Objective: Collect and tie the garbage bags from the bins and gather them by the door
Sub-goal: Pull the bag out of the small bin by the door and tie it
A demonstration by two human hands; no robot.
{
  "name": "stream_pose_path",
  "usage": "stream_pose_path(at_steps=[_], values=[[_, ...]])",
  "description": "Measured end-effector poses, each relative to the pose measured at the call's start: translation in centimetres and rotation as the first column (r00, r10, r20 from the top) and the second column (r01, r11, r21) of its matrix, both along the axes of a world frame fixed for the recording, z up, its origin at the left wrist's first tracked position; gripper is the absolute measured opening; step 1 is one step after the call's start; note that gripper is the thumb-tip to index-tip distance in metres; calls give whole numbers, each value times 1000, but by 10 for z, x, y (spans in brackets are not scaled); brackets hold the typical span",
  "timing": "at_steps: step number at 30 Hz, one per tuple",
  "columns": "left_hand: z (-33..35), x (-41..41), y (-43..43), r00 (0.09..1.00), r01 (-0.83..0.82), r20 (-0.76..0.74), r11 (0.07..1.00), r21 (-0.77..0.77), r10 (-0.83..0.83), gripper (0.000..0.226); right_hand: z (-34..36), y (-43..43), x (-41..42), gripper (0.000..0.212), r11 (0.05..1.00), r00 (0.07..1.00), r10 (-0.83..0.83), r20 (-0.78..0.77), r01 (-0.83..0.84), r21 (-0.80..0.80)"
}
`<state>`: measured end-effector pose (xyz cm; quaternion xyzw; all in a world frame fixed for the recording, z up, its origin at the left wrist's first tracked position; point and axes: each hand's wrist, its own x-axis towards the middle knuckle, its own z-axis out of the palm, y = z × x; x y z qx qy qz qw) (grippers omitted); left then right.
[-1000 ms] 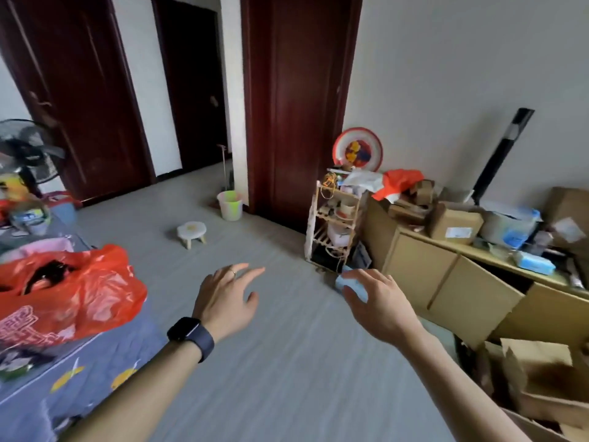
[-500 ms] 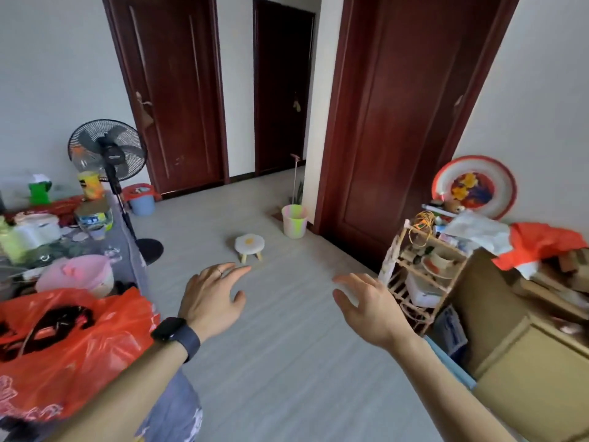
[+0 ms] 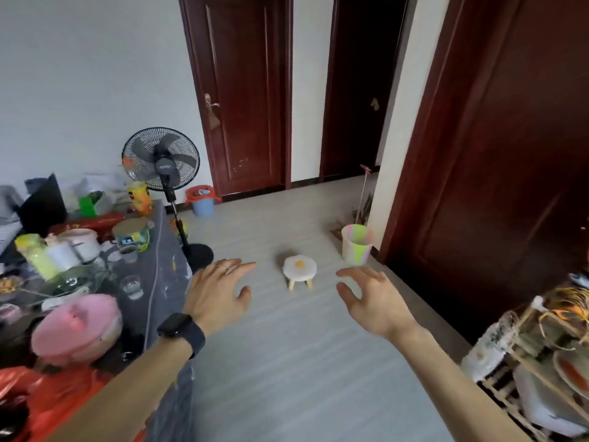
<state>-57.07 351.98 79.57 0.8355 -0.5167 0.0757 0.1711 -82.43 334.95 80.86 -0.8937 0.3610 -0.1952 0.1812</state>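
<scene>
A blue bin (image 3: 202, 205) lined with a red garbage bag (image 3: 202, 193) stands on the floor by the far wall, left of a dark red door (image 3: 245, 90). A pastel striped bin (image 3: 356, 244) stands beside the nearer door frame on the right. An orange-red plastic bag (image 3: 57, 397) lies on the table at the bottom left. My left hand (image 3: 216, 291), with a black watch on the wrist, hovers over the floor with fingers spread and holds nothing. My right hand (image 3: 373, 301) is also out in front, fingers relaxed and empty.
A cluttered table (image 3: 159, 282) with glasses, jars and a pink lid fills the left side. A standing fan (image 3: 161, 161) rises behind it. A small egg-patterned stool (image 3: 299, 269) sits mid-floor. A wooden rack (image 3: 535, 362) with dishes is at the right edge. A dark doorway (image 3: 360, 90) stands open.
The view has swung left and up, away from the cabinet and boxes toward the doors and fan. Both hands stay raised and empty; the stool and bins appear closer.
</scene>
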Motion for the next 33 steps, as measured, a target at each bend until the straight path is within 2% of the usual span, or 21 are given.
stream_pose_path(at_steps=[8, 16, 19, 25, 33], values=[[-10, 119, -100, 987, -115, -104, 993, 39, 119, 52, -3, -128, 160, 29, 991, 992, 124, -18, -123, 59], [-26, 309, -243, 974, -147, -162, 986, 83, 158, 52, -20, -252, 343, 23, 987, 991, 131, -27, -128, 99], [-22, 378, -295, 979, -112, -158, 989, 95, 127, 52, -16, -303, 405, 24, 986, 991, 133, -14, -130, 107], [-5, 496, -404, 977, -150, -143, 986, 74, 160, 51, -15, -417, 518, 29, 986, 994, 98, 41, -103, 132], [-17, 653, -556, 967, -216, -117, 973, 87, 225, 51, -32, -585, 692, 31, 978, 985, 173, 6, -173, 113]])
